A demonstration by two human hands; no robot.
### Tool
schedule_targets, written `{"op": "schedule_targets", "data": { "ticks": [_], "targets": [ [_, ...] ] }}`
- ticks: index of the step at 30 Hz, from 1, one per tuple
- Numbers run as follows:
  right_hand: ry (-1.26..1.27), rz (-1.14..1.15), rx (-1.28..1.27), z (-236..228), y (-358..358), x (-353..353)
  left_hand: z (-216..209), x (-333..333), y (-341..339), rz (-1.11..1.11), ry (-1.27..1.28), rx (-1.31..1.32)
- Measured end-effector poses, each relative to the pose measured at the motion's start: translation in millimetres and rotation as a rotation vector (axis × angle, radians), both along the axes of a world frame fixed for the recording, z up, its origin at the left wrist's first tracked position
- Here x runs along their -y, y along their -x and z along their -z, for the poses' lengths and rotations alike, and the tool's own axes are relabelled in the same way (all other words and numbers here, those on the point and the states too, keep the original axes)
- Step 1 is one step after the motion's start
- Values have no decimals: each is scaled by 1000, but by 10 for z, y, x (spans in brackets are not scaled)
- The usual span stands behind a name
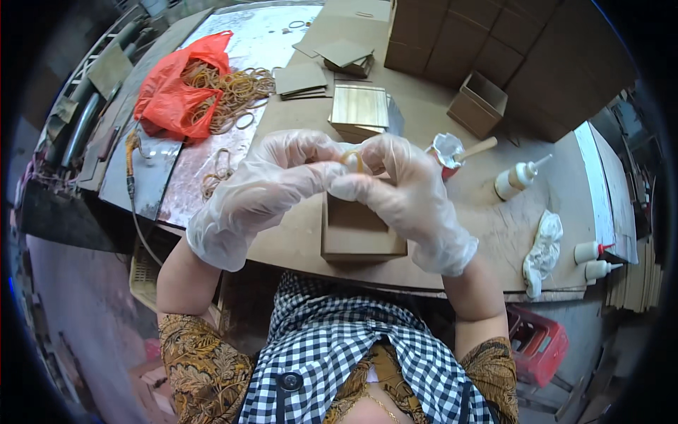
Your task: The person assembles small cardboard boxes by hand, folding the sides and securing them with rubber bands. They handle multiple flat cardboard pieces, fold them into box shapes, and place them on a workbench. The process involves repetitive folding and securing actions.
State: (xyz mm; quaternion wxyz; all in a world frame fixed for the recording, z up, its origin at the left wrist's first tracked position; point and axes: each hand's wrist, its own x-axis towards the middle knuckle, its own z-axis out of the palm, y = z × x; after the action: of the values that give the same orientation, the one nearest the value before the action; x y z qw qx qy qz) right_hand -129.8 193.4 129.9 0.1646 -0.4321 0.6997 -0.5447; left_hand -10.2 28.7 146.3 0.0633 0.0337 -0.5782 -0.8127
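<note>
Band (pixel 361 162), tan rubber, is up in the fingers at center, above the far end of the open box (pixel 364 245). Clock: 12 = away from wearer.

Left hand (pixel 272 184) comes in from 8, right hand (pixel 417 198) from 4, both gloved. Thumbs and index fingers look pinched on the band from both sides, tips nearly meeting. Exact grip on each side is blurred; can't tell how taut the loop is. Neither hand is clearly nearer; right fingertips look marginally closer.

Key relation: box lies at 6 from the fingers and beneath them, near wall toward wearer, long axis apparently 12–6. Far end hidden by the hands. Height gap between band and box rim not readable. Band's long axis not readable either; loop is small and partly covered.

Around it on the table (pixel 487 233): block stack (pixel 359 106) at 12, just past the fingers; second box (pixel 479 106) at 1–2; pot (pixel 446 152) with brush (pixel 480 149) at 3, near the right hand; bottle (pixel 514 181) at 3, farther out. Band pile (pixel 233 92) spills from red bag (pixel 159 95) at 10–11.
</note>
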Motion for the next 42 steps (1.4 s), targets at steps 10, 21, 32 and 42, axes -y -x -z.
{"op": "schedule_targets", "data": {
  "ticks": [10, 21, 32, 42],
  "targets": [
    [-16, 400, -600, -33, 67, -38, 31, -299, -60, -47, -133, -210],
    [-7, 423, -185, 226, 0, -810, 609, 168, -239, -777, 1050, -316],
    [-57, 356, 147, 685, -92, -1029, 962, -146, -571, -386, 830, -55],
    [180, -60, 387, 865, 192, -744, 1010, 107, -125, 29, 504, -235]
  ]
}}
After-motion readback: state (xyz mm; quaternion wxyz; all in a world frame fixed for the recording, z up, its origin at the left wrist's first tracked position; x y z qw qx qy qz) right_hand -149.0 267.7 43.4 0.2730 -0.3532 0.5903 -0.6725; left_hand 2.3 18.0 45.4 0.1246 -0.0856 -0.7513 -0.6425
